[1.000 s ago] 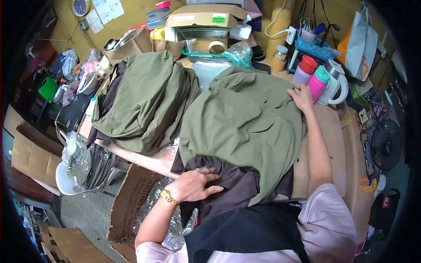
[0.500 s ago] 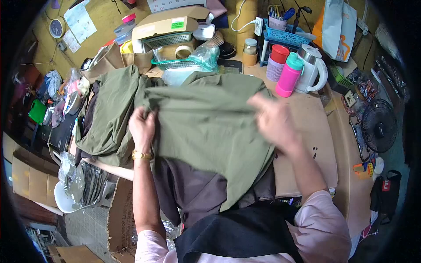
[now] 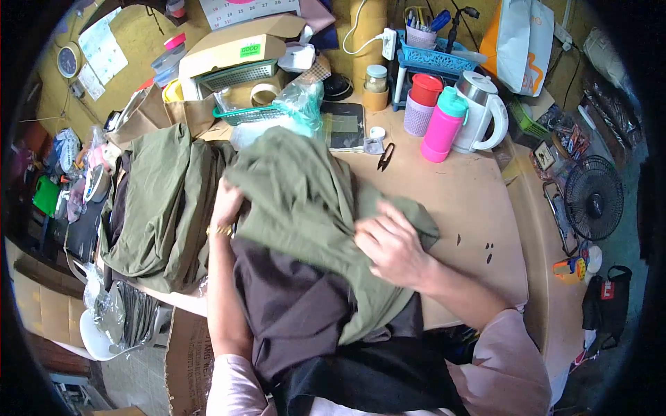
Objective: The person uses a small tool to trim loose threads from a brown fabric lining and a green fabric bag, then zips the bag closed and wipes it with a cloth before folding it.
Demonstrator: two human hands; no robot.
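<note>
An olive-green garment (image 3: 298,194) lies bunched across the table in front of me, over dark brown cloth (image 3: 291,298) that hangs toward my lap. My left hand (image 3: 227,202) grips the garment's left edge, its fingertips partly hidden by the fabric. On the right side, my right hand (image 3: 395,246) has its fingers curled into the gathered cloth, and a loose flap of green sticks out beyond it. Left of my left hand rests a pile of similar green garments (image 3: 149,208). Thread snips (image 3: 386,157) lie on the table past the garment.
Along the back stand a pink bottle (image 3: 442,132), a red cup (image 3: 424,90), a white kettle (image 3: 482,114), a glass jar (image 3: 375,78) and a cardboard box (image 3: 232,48). A black fan (image 3: 594,197) is at the right. Plastic-wrapped items sit on a white chair (image 3: 97,336) at lower left.
The garment, stretched wide between my hands before, is now gathered and narrower. My right hand has moved down and left, uncovering the snips and more tabletop. The view has shifted slightly.
</note>
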